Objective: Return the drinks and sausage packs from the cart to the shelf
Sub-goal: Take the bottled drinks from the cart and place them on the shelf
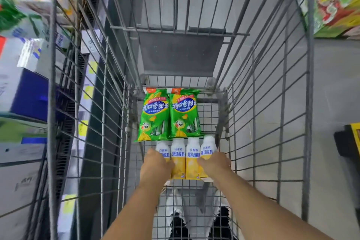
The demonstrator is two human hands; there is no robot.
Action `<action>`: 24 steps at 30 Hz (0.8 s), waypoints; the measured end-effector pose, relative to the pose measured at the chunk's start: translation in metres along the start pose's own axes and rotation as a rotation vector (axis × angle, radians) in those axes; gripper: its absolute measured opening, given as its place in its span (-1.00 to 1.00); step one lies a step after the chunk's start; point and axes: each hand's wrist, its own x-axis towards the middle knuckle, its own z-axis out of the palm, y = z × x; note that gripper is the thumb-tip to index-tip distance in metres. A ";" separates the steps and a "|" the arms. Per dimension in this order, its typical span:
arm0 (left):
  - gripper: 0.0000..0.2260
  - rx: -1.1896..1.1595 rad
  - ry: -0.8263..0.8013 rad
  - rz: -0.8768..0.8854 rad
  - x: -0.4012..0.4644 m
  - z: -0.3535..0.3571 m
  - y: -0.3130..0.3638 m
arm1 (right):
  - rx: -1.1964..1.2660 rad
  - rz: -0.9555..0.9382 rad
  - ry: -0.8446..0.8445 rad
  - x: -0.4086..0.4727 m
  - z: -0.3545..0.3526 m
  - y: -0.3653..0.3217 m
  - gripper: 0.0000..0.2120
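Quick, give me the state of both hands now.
Left hand: on the leftmost bottle, grip cannot be told.
Right hand: on the rightmost bottle, grip cannot be told.

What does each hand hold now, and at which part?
The left hand grips the leftmost bottle, the right hand the rightmost bottle, both around the lower body.

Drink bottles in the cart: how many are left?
4, side by side on the cart floor below the sausage packs: far-left bottle under the left hand, two middle ones, far-right bottle under the right hand.
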 end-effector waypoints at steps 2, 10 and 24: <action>-0.55 -0.046 -0.046 -0.045 -0.013 -0.009 -0.002 | 0.049 -0.013 -0.042 -0.012 -0.008 0.000 -0.67; -0.78 -0.170 -0.102 0.048 -0.123 -0.099 0.012 | 0.311 -0.142 -0.203 -0.115 -0.094 -0.025 -0.33; -0.66 -0.463 0.585 0.370 -0.397 -0.328 0.005 | 0.025 -0.923 0.011 -0.424 -0.261 -0.129 -0.58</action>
